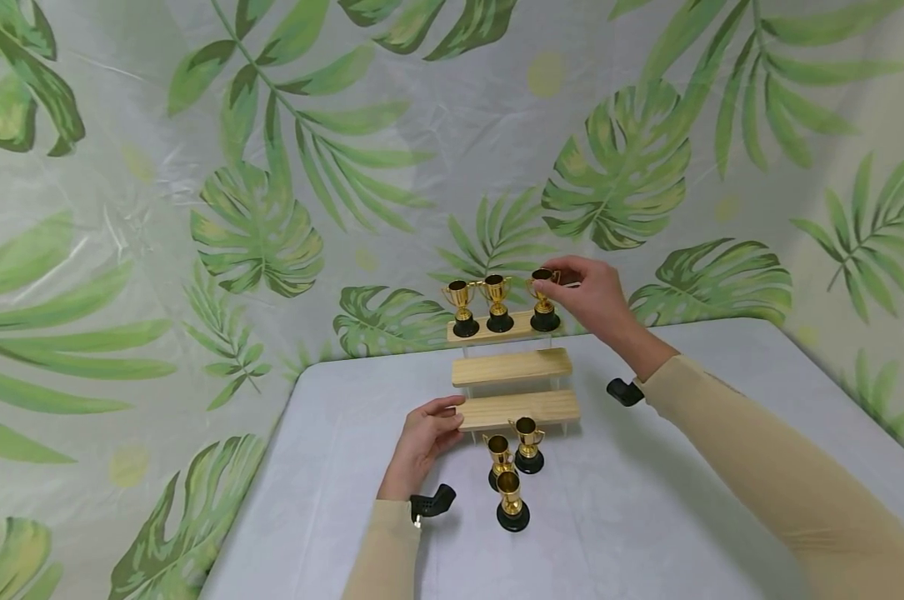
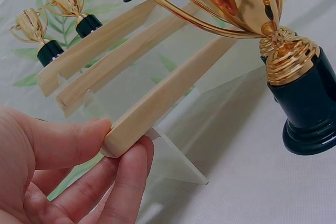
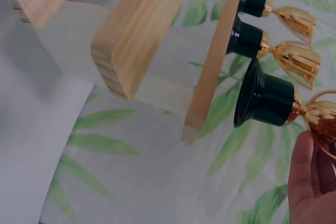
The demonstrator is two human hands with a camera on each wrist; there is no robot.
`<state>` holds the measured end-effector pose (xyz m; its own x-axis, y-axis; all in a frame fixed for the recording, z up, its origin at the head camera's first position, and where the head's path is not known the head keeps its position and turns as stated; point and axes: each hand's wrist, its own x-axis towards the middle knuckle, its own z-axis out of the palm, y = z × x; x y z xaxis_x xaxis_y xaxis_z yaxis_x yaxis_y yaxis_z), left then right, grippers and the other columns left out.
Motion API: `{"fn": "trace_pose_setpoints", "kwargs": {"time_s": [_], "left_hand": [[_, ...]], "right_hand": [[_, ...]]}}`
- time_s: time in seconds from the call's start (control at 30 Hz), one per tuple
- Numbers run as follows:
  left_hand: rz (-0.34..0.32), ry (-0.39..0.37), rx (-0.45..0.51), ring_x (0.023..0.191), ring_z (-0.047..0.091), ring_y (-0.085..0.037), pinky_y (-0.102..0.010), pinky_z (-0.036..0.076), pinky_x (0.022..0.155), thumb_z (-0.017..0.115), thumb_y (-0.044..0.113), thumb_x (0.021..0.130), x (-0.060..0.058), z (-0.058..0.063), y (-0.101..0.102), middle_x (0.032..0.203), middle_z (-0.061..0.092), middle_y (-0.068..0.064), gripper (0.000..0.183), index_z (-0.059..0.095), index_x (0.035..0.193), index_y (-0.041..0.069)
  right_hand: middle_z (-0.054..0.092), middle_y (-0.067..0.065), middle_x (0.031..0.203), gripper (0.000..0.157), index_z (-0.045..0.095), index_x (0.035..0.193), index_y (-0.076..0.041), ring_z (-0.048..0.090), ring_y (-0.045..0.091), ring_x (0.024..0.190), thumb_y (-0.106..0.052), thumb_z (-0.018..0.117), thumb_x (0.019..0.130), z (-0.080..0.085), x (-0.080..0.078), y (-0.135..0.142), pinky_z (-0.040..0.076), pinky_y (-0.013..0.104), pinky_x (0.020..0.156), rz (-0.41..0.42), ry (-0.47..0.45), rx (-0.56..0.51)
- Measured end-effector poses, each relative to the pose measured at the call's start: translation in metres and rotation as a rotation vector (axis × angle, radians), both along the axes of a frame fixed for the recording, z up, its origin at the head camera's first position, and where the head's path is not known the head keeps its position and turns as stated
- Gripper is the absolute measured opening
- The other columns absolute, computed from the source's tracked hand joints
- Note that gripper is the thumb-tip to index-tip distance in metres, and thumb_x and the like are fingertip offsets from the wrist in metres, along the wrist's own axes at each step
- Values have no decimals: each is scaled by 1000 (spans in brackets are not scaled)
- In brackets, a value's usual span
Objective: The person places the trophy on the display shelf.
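My right hand (image 1: 592, 293) pinches a small gold trophy cup (image 1: 545, 319) with a black base at the right end of the top step. In the right wrist view a gap shows between this trophy's base (image 3: 262, 97) and the top board (image 3: 207, 85). Two matching trophies, a left one (image 1: 464, 325) and a middle one (image 1: 499, 321), stand upright on that step. At the lower left, my left hand (image 1: 420, 437) grips the left end of the lowest wooden board (image 1: 522, 408), thumb above and fingers beneath in the left wrist view.
Three more trophies stand on the white table in front of the stand: a rear one (image 1: 528, 458), a left one (image 1: 499, 454) and a front one (image 1: 512, 512). The middle board (image 1: 511, 367) bears nothing. A leaf-patterned sheet (image 1: 392, 208) hangs behind the table (image 1: 646, 517).
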<state>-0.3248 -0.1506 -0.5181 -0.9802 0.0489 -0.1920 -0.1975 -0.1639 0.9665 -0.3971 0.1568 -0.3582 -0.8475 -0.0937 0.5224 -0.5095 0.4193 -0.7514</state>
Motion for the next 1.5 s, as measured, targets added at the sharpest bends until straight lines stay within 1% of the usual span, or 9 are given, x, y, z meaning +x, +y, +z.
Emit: {"fn": "trace_pose_setpoints", "kwargs": {"time_s": [0.13, 0.27, 0.57, 0.73, 0.93, 1.17, 1.3, 1.4, 1.5], "left_hand": [[1, 0, -4, 92, 67, -21, -30, 57, 78, 73, 2, 88, -1, -1, 0, 119, 63, -17, 35, 71, 123, 5], [-3, 3, 2, 91, 67, -21, -30, 57, 77, 73, 1, 88, -2, -1, 0, 118, 63, -17, 35, 71, 123, 4], [-1, 4, 6, 89, 67, -20, -29, 57, 76, 73, 1, 88, -1, 2, 1, 115, 63, -15, 35, 71, 123, 4], [1, -3, 3, 89, 67, -20, -30, 57, 76, 73, 1, 88, -1, 1, 0, 116, 63, -15, 35, 71, 123, 4], [-1, -2, 3, 91, 67, -21, -30, 57, 76, 72, 0, 88, -1, 0, 0, 118, 62, -16, 35, 71, 123, 4], [3, -1, 7, 90, 67, -21, -30, 57, 75, 73, 0, 88, 0, 1, 1, 115, 63, -15, 35, 71, 122, 4], [3, 4, 8, 90, 67, -21, -30, 57, 75, 72, 0, 88, 0, 1, 1, 114, 63, -15, 34, 71, 122, 3], [4, 6, 7, 91, 67, -21, -30, 57, 76, 72, 0, 88, 0, 1, 1, 115, 63, -15, 34, 71, 122, 3], [4, 3, 5, 91, 67, -21, -29, 57, 76, 72, 0, 88, 0, 1, 0, 116, 63, -16, 34, 70, 123, 3]], "right_hand": [[70, 4, 107, 46, 71, 124, -16, 63, 19, 96, -44, 77, 88, 0, -5, -6, 52, 42, 78, 0, 8, 9], [69, 4, 107, 44, 71, 124, -16, 63, 18, 96, -43, 77, 89, -2, -11, -9, 52, 42, 78, -7, 14, 17], [70, 5, 105, 40, 72, 121, -15, 64, 20, 93, -39, 78, 89, -9, -25, -6, 53, 43, 80, -21, -11, 0], [70, 4, 104, 41, 71, 121, -17, 64, 19, 93, -41, 77, 89, -13, -29, -7, 53, 42, 79, -27, -25, 4], [69, 3, 104, 39, 71, 122, -19, 64, 18, 93, -41, 77, 90, -15, -30, -8, 53, 42, 78, -20, -24, 2], [67, 4, 103, 43, 68, 128, -19, 64, 19, 94, -37, 77, 90, -18, -28, -9, 53, 42, 78, -16, -43, 12], [66, 6, 102, 52, 64, 134, -16, 64, 21, 96, -39, 78, 89, -20, -29, -7, 54, 44, 79, -12, -36, 15], [65, 6, 105, 59, 61, 138, -15, 64, 23, 99, -41, 78, 88, -20, -29, -6, 54, 46, 80, -13, -28, 16], [64, 6, 110, 59, 59, 140, -16, 64, 23, 101, -40, 78, 88, -18, -29, -4, 54, 46, 83, -20, -15, 12]]}}
